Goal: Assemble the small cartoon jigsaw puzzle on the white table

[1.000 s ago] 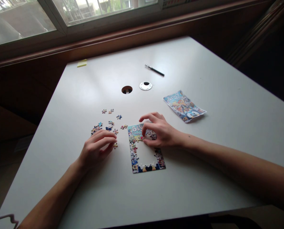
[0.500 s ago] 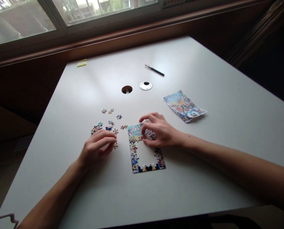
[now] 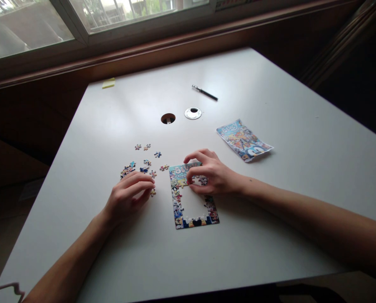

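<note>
A partly joined jigsaw puzzle (image 3: pixel 177 206) lies flat on the table, its border in place around a bare white middle. Over its upper right part is my right hand (image 3: pixel 210 173), thumb and index finger pinched on a small reddish puzzle piece (image 3: pixel 189 182) that they partly hide. My left hand (image 3: pixel 129 194) rests on the table left of the puzzle, fingers loosely curved and thumb apart, with nothing visible held. A yellowish loose piece (image 3: pixel 153 192) lies at its fingertips. Just beyond them is a cluster of loose puzzle pieces (image 3: pixel 127 170).
A creased picture sheet (image 3: pixel 243 139) lies beyond my right hand. Farther back are a black pen (image 3: pixel 205 92), a silver grommet cover (image 3: pixel 193 113) and a round cable hole (image 3: pixel 168 118). Yellow sticky notes (image 3: pixel 109 83) sit at the table's far left edge, below a window.
My right fingers have shifted very slightly at the puzzle, and less of the reddish piece shows between them. The left hand and loose pieces have not moved.
</note>
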